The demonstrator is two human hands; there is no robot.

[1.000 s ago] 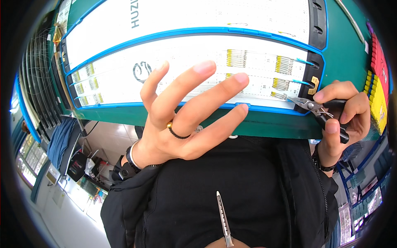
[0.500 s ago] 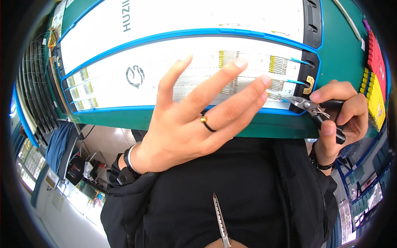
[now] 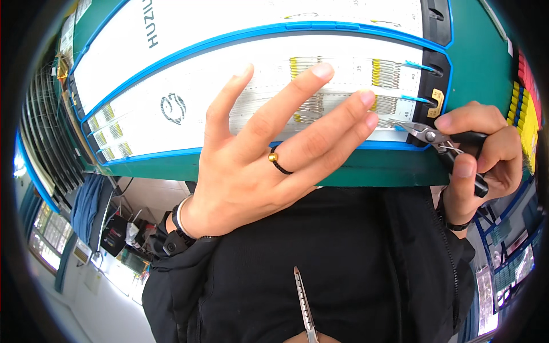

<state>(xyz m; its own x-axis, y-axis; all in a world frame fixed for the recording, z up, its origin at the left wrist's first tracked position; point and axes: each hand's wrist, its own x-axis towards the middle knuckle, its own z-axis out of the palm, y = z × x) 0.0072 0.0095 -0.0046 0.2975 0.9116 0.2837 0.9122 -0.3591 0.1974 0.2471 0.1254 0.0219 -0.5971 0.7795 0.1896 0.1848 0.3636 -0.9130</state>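
Observation:
My left hand (image 3: 269, 148) is spread wide, fingers resting over thin wires on a white, blue-framed wiring board (image 3: 206, 91). It wears a black ring with a gold bead. My right hand (image 3: 480, 154) grips small black-handled cutting pliers (image 3: 443, 143). Their tip points left at the wires, close to my left fingertips and just below a black end block (image 3: 434, 86) with a brass clip (image 3: 437, 103). Groups of yellow-tipped wire ends (image 3: 389, 71) lie on the board.
The board sits on a green bench (image 3: 474, 51). Red and yellow parts (image 3: 529, 108) line the right edge. A second white board (image 3: 257, 14) lies farther back. A metal clip (image 3: 306, 308) hangs on my black jacket. Dark cables (image 3: 46, 120) hang at left.
My left hand has swung right and laid its fingers flatter on the wires, ending close to the plier tip. The right hand with the pliers has barely moved.

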